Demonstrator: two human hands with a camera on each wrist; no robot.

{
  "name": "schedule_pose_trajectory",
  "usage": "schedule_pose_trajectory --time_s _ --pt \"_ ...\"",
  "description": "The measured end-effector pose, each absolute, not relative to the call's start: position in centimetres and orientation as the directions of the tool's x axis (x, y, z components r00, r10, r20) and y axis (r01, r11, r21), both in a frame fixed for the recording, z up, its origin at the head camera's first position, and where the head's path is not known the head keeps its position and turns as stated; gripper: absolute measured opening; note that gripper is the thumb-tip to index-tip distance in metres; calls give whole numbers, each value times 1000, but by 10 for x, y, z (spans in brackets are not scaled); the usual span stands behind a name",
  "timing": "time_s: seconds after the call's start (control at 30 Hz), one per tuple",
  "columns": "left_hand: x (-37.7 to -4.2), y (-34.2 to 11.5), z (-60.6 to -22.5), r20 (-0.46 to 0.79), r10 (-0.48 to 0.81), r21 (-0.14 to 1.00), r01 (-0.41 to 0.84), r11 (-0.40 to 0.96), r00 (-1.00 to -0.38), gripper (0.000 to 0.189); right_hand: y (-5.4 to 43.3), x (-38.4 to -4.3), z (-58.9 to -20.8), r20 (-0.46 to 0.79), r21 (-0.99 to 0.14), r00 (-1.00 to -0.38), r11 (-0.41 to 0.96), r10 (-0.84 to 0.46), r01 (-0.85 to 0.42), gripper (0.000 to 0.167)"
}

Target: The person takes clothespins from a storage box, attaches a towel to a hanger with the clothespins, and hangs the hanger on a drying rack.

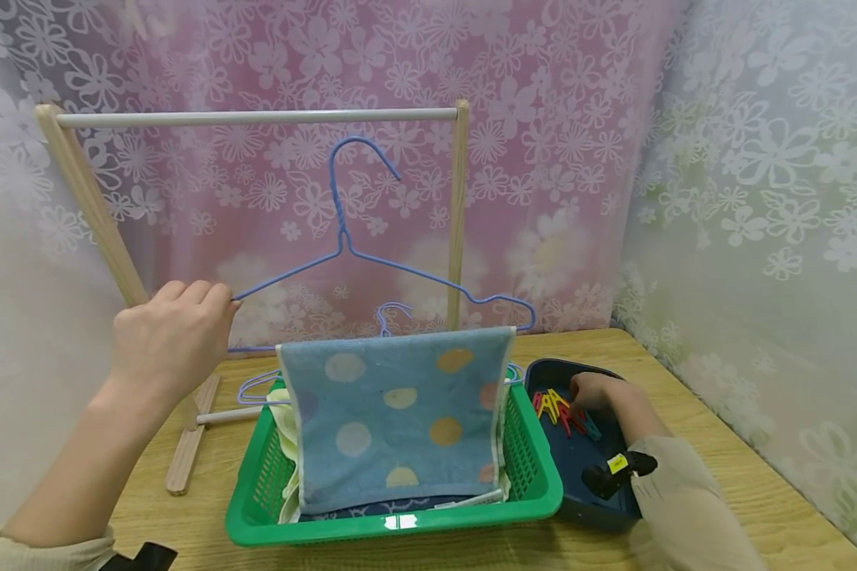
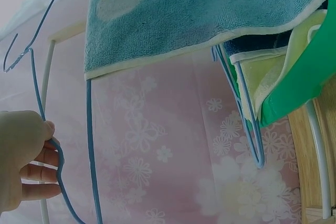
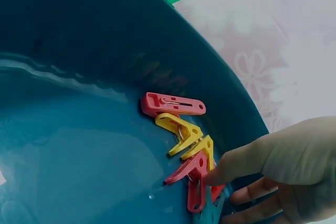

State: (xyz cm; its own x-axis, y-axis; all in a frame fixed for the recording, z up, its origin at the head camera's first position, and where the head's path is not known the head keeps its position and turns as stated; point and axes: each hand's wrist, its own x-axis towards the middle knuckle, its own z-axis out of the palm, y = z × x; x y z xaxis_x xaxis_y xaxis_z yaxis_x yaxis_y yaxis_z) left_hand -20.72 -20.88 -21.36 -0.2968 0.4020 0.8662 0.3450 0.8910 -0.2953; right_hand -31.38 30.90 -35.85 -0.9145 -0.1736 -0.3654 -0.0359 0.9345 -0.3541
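My left hand (image 1: 174,337) grips one end of a blue wire hanger (image 1: 407,270), which stands upright with its hook at the top. Over the hanger's lower bar drapes a blue towel (image 1: 400,432) with pale and orange dots, hanging above the green basket (image 1: 400,521). The left wrist view has the thumb and fingers around the wire. My right hand (image 1: 603,396) is down in a dark blue bin (image 1: 574,468), at a small heap of red, yellow and teal clothespins. In the right wrist view its thumb touches a red clothespin (image 3: 196,190), the fingers spread below.
A wooden rack with a white rod (image 1: 257,118) stands behind the basket, its foot (image 1: 193,436) on the table at left. Inside the basket lie pale yellow cloth (image 1: 286,428) and dark cloth, with more blue hangers (image 1: 257,388). Flowered curtains (image 1: 543,198) surround the table.
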Motion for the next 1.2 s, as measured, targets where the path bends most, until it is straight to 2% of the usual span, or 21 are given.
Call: schedule_pose_trajectory --time_s 0.23,0.4,0.93,1.2 --pt "-207 -208 -214 861 400 -291 341 894 -314 20 308 -310 -362 -383 -407 -913 913 -141 30 42" --pt "-207 -208 -215 859 397 -287 339 896 -322 19 305 -308 -363 -397 -453 -909 888 -125 76 39" --pt "-207 -208 -216 859 408 -302 336 892 -311 20 300 -304 -364 -412 -451 -901 890 -134 74 29" --pt "-208 -208 -216 866 417 -320 336 886 -276 23 299 -302 -361 -406 -447 -904 892 -136 67 31"
